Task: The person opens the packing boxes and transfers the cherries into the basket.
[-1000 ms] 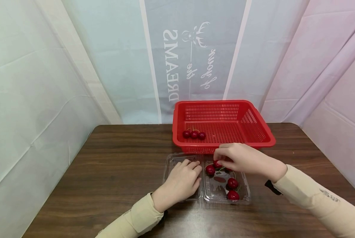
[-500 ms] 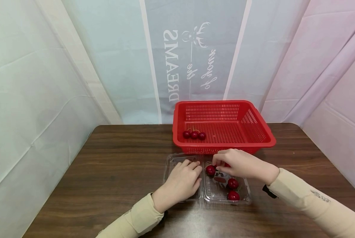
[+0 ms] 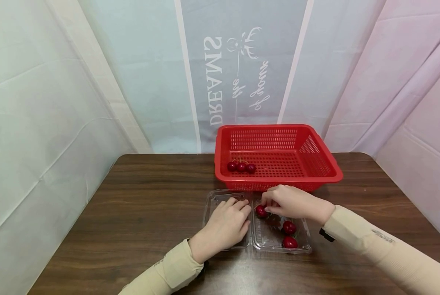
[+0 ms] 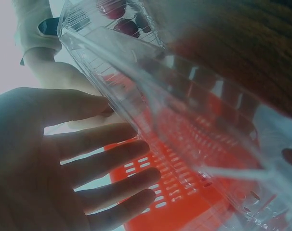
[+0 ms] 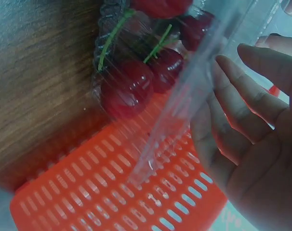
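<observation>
Right hand (image 3: 291, 201) beside cherry (image 3: 261, 211) near far-left corner of clear tray (image 3: 267, 238) — can't tell if gripping; left hand (image 3: 221, 226) — fingers extended, over adjoining lid (image 3: 217, 201).

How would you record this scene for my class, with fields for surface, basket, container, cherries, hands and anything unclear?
Surface: brown wood-grain table
Basket: red basket, slotted sides, beyond the container
Basket contents: three cherries in a row
Container: clear plastic container, open
Container contents: at least three cherries, in the right half
Hands: left hand over the left half, fingers extended; right hand over the right half, fingers bent
Unclear: whether the right hand grips a cherry
</observation>
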Available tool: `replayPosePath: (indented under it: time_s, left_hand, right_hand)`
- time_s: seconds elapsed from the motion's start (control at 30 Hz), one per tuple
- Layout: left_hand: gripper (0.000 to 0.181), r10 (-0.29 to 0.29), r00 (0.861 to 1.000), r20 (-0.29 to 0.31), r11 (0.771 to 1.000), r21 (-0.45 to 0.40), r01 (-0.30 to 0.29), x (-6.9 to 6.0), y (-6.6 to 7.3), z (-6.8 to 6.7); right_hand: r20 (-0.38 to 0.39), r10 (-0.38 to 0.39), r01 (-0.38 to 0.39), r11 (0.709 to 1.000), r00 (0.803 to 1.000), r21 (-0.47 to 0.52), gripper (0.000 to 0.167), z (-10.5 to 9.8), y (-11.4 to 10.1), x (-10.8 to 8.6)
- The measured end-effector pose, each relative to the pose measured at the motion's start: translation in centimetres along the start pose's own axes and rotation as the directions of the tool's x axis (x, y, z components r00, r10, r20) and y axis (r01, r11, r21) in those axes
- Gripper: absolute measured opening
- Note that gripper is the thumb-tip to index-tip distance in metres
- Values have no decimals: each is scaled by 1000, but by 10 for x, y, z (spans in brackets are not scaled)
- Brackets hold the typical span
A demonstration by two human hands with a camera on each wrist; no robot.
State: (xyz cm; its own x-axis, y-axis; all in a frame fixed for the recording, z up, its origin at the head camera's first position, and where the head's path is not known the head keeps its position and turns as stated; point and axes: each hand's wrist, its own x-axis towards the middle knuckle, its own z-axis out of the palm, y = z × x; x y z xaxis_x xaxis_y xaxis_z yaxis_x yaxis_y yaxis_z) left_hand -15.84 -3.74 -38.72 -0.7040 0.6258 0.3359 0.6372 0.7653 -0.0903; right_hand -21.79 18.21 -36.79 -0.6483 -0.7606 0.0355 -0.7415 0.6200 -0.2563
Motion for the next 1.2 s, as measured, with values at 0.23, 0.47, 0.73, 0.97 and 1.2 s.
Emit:
replayPosePath:
  time_s: [0.23,0.47,0.73,0.97,1.2]
  left_hand:
    - [25,-5,1000,15,1000,-3,5,-1,0,0]
    - [25,3,1000,-5,1000,-2,-3,-1,0,0]
    - [24,8,1000,-17,1000,-5,-8,-1,0,0]
    - [24,2,1000,-17,1000,-6,-2,-1,0,0]
    - [25,-1,1000,-14,1000,-2,1,-1,0,0]
  right_hand:
    - [12,24,-23,999,1000,-29,3,6,1,5]
    - [14,33,-32,999,999,-19,7,9,2,7]
    - [16,60,-59,998,998,-36,17,11,-1,9]
    - [10,36,-36,999,999,-22,17,15,-1,10]
    - [6,38,-38,999,999,-34,18,20,-3,11]
